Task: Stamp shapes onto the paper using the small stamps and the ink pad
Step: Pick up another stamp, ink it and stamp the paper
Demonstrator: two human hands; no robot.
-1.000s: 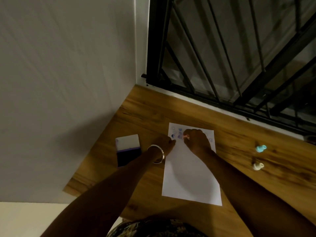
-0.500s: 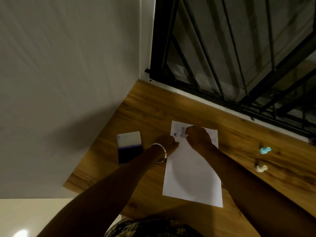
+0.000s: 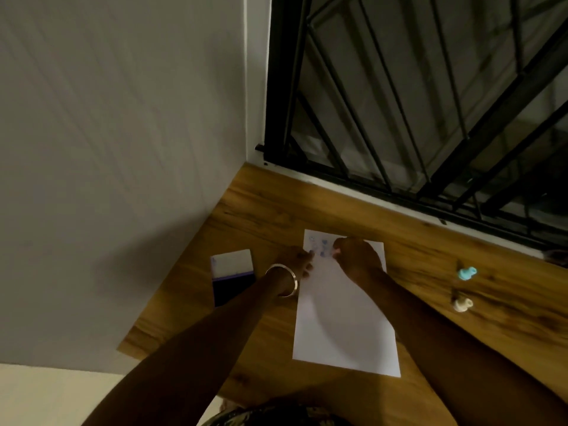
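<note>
- Paper (image 3: 344, 318): white sheet lying flat on the wooden desk (image 3: 264, 216), long side running away from the person; several small blue stamped marks (image 3: 319, 247) clustered at its far left corner
- Right hand (image 3: 358, 256): over the far end of the sheet, fingers curled down and bunched; a bit of pink stamp (image 3: 336, 251) shows at the fingertips, pinched there and right at the paper just beside the blue marks; whether it touches the sheet, cannot tell
- Left hand (image 3: 296, 259): at the sheet's left edge, fingers resting on the paper near the marks, seemingly flat and close together; exact finger pose too dark to tell; metal bangle (image 3: 284, 281) on that wrist
- Ink pad (image 3: 233, 276): open on the desk to the left of the paper, pale lid flipped toward the wall, dark pad nearer the person; apart from the sheet, left forearm passing just beside it
- Light blue stamp (image 3: 467, 273): lying on the desk well to the right of the paper
- Cream stamp (image 3: 461, 304): also on the desk, near the blue one and closer to the person
- Surroundings: grey wall (image 3: 123, 149) along the desk's left side; black barred window grille (image 3: 415, 103) behind the far edge; dim light throughout
</note>
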